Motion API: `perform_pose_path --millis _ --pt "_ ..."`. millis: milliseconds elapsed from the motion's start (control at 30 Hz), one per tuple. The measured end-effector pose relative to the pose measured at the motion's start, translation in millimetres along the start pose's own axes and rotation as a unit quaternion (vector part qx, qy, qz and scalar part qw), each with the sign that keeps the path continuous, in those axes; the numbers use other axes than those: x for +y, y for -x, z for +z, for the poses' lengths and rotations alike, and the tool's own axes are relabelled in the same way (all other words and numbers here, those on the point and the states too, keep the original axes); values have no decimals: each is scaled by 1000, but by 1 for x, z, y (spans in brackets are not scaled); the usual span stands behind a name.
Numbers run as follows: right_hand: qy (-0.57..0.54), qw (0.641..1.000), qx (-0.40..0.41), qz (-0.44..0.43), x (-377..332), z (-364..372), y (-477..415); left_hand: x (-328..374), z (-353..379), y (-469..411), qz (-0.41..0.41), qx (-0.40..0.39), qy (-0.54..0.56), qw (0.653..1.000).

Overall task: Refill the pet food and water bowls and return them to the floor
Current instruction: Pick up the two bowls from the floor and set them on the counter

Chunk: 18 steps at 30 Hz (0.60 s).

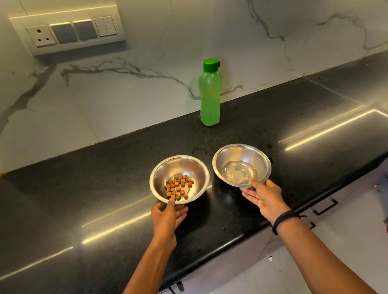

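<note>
Now both bowls sit side by side on the black worktop [93, 185], each straight ahead of its own hand. The left hand [166, 216] pinches the near rim of the food bowl [179, 178]; the right hand [266, 196] pinches the near rim of the water bowl [241, 165]. Likely each lifts straight toward the person, the water kept level.

Green bottle [209, 94], silver bowls [259, 160], brown kibble [178, 186], black counter [71, 201], white grey-veined wall [221, 30], black wristband [284, 220]
</note>
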State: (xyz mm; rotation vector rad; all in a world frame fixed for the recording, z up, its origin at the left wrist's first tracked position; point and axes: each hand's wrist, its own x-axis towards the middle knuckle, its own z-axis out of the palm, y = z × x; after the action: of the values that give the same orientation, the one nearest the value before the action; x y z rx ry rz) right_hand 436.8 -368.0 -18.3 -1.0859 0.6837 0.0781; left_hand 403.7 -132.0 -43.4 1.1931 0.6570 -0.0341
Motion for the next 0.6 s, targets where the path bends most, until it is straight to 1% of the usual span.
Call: perform_pose_path --millis 167,267,367,533,600 --pt "10 1000 -10 -10 4 -3 -1 -4 -4 -1 10 2 -12 1000" --pt "-5 999 -29 -17 7 -6 3 -5 -5 0 15 13 -10 1000" --pt "-17 1000 -24 -11 16 -6 10 -4 -7 2 15 24 -13 1000" --pt "-4 1000 -9 15 32 3 23 0 -13 1 18 70 -32 997" --pt "13 999 -10 32 36 8 25 2 -16 0 22 91 -57 994"
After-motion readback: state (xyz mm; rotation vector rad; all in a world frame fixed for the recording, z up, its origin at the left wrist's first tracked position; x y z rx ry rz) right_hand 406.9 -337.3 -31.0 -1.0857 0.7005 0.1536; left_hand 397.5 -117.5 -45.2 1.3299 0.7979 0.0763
